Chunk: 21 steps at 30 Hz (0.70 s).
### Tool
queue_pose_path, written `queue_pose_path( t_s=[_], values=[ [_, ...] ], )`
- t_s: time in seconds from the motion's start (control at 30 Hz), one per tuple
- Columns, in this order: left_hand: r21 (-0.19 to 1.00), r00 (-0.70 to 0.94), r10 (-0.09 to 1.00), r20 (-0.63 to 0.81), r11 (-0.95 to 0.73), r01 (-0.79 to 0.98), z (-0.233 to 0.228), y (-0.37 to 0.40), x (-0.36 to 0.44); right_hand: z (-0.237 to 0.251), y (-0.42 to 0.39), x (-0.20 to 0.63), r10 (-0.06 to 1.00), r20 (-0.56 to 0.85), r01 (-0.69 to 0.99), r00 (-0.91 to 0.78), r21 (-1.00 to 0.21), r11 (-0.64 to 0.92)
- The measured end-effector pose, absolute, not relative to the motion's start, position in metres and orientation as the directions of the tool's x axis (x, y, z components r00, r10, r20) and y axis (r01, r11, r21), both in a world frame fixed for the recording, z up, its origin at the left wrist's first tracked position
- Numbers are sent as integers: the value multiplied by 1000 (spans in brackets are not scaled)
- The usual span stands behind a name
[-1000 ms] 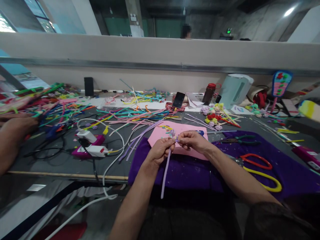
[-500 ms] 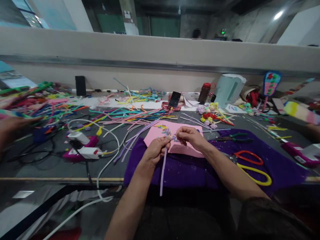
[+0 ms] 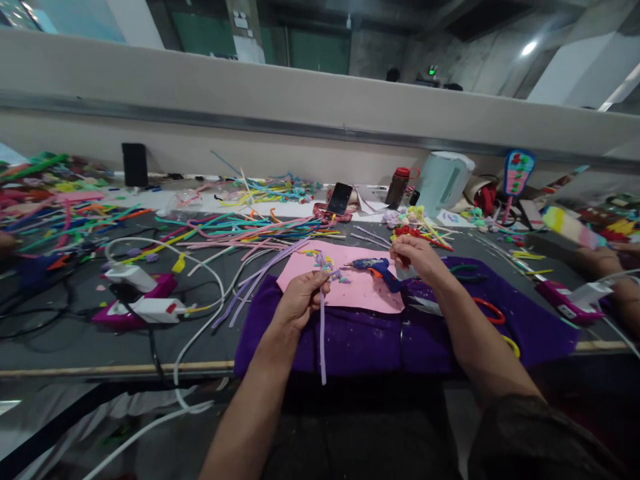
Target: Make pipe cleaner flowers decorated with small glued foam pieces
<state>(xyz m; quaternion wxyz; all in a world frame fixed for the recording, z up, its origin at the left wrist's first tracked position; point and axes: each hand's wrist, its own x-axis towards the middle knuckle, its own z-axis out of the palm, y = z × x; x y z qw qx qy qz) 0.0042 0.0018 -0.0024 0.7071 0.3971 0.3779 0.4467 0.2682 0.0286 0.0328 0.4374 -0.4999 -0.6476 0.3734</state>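
Observation:
My left hand (image 3: 303, 297) is closed in a pinch around a lavender pipe cleaner (image 3: 323, 340), whose long end hangs down toward me. Small purple and yellow pipe-cleaner flowers (image 3: 320, 260) show just above those fingertips. My right hand (image 3: 417, 259) is raised to the right of them, thumb and fingers drawn together; whatever may be between them is too small to make out. Just left of and below it, a blue glue gun (image 3: 373, 265) with an orange trigger lies on a pink sheet (image 3: 345, 300). Under the sheet is a purple cloth (image 3: 360, 340).
Pliers (image 3: 467, 272) and scissors (image 3: 487, 310) lie partly behind my right forearm. Loose pipe cleaners (image 3: 250, 230), a phone (image 3: 340, 198), a bottle (image 3: 399, 188) and a kettle (image 3: 445, 180) stand or lie farther back. A white cable (image 3: 187, 353) crosses at left. Another person's hand (image 3: 595, 260) is at right.
My right hand has drawn away from the flowers to the right, uncovering the glue gun on the pink sheet. My left hand keeps its hold on the pipe cleaner. The view has shifted slightly.

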Motion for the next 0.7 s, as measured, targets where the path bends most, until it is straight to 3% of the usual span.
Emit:
queue_pose_path(
  t_s=[0.07, 0.17, 0.23, 0.33, 0.4, 0.47, 0.6, 0.7],
  values=[
    [906, 311, 935, -173, 274, -321, -2, 2, 4, 30, 28, 277, 971, 217, 591, -102, -771, 235],
    [920, 303, 939, -161, 254, -298, -3, 2, 4, 22, 29, 278, 982, 143, 897, -121, -407, 170],
    [928, 301, 941, -155, 244, -283, -3, 2, 4, 15, 31, 273, 994, 26, 966, -107, -234, 110],
    [930, 302, 942, -150, 237, -279, -4, 1, 4, 5, 35, 265, 994, -71, 986, -78, -151, 67],
    [928, 303, 942, -147, 237, -287, -5, 1, 4, 1, 37, 264, 996, -78, 976, -43, -218, 25],
    [926, 304, 943, -136, 230, -298, -5, 1, 4, 0, 37, 266, 997, -79, 909, 8, -414, -40],
    [927, 294, 951, -97, 194, -322, -6, 1, 4, 3, 31, 269, 999, -40, 504, 5, -863, -37],
    [927, 295, 949, -111, 206, -312, -4, 0, 4, 11, 25, 267, 998, 60, 222, -24, -973, 64]
  ],
)
